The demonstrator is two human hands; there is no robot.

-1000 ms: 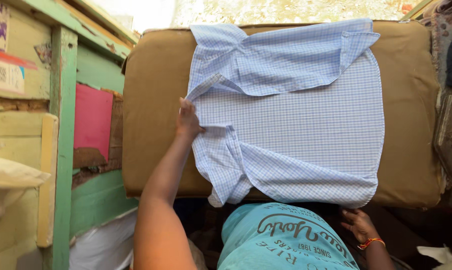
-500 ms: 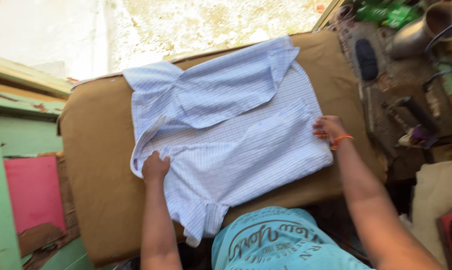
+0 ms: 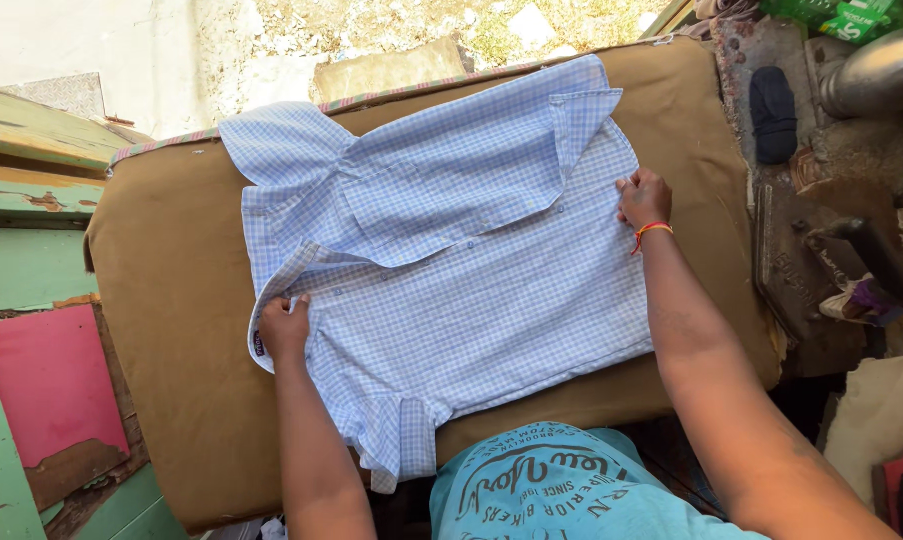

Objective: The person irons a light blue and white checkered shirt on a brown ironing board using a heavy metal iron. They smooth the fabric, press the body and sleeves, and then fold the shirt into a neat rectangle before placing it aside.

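A light blue checked shirt (image 3: 471,270) lies spread on a brown padded board (image 3: 171,300), its upper part folded over and one sleeve hanging off the near edge. My left hand (image 3: 283,328) grips the shirt's left edge near the collar. At the shirt's right edge, my right hand (image 3: 643,197), with a red thread on the wrist, pinches the fabric.
A green wooden frame with a pink panel (image 3: 41,390) stands at the left. A dark iron (image 3: 821,270), a metal pot (image 3: 876,70) and a dark cloth (image 3: 773,112) sit on the right. Stony ground (image 3: 371,30) lies beyond the board.
The view has swung and the shirt sits more centred. Both hands have moved onto the shirt's side edges; the right hand came up from below the board.
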